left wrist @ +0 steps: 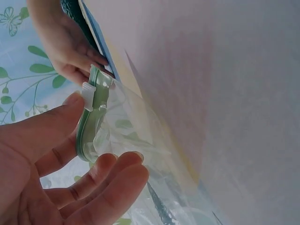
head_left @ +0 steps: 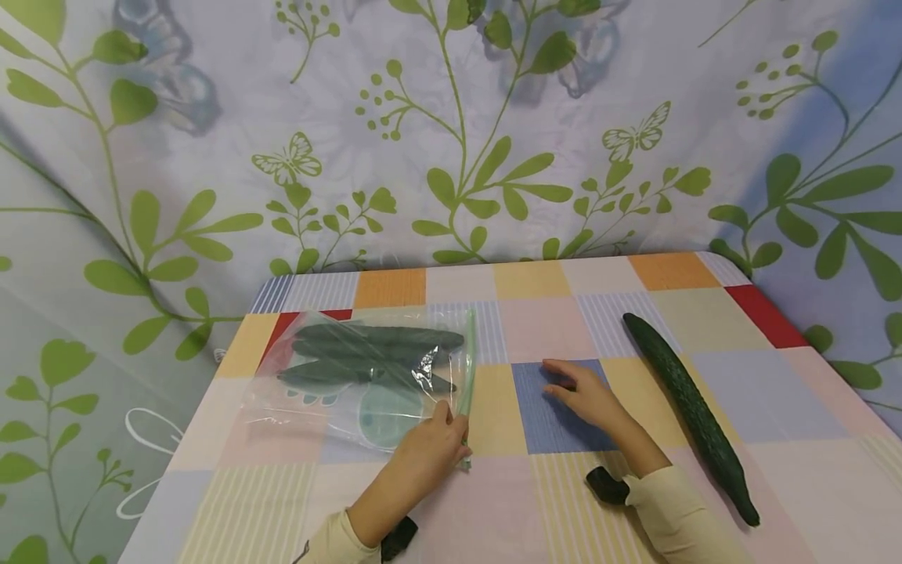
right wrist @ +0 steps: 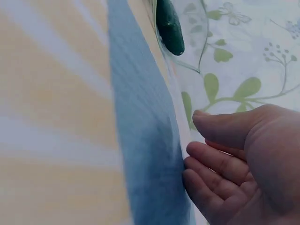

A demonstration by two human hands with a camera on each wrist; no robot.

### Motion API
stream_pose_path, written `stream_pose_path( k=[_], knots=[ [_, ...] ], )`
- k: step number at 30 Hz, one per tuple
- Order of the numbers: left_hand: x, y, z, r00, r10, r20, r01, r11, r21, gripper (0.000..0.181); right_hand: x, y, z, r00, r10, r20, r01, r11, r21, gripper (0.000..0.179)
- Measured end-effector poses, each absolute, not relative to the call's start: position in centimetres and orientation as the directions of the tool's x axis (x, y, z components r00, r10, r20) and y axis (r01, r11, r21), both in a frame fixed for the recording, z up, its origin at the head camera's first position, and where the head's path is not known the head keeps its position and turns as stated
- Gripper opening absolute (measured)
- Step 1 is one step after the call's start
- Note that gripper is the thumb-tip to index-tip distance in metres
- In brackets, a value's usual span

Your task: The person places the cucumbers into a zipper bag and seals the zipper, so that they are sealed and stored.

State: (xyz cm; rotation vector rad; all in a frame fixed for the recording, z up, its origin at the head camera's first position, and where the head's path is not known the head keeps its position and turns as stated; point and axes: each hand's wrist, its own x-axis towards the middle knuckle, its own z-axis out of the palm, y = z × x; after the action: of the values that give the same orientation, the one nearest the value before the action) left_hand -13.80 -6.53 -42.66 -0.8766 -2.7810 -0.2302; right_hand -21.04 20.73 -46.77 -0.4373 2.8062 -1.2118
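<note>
Pinches bag point(head_left: 387, 411) by slider point(left wrist: 88, 96) with left hand point(head_left: 426, 450), holds nothing in right hand point(head_left: 592, 401); could drag bag if tugging unbraced.

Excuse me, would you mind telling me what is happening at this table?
A person's left hand pinches the green zip edge of a clear zip bag with several cucumbers inside, which lies on a patchwork-print tablecloth. The right hand holds nothing, its fingers relaxed, between the bag and a loose cucumber lying on the right.
</note>
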Motion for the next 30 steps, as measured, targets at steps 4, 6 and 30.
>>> stream_pose_path(
  k=[4,6,30],
  knots=[
    [-13.8,-6.5,-42.7,-0.815,0.534,0.226,0.566,0.817,0.111,0.025,-19.7,21.9,-46.4,-0.964,-0.255,0.071,-0.237,0.712,-0.661,0.051],
    [-13.8,-6.5,-42.7,-0.819,0.533,0.213,0.563,0.818,0.119,0.024,-19.0,22.6,-46.0,-0.968,-0.245,0.062,-0.229,0.746,-0.626,0.052],
    [-13.8,-6.5,-43.0,-0.819,0.542,0.187,0.569,0.808,0.150,0.022,-13.4,33.9,-44.3,-0.946,0.139,-0.291,0.222,0.936,-0.273,0.117]
  ],
)
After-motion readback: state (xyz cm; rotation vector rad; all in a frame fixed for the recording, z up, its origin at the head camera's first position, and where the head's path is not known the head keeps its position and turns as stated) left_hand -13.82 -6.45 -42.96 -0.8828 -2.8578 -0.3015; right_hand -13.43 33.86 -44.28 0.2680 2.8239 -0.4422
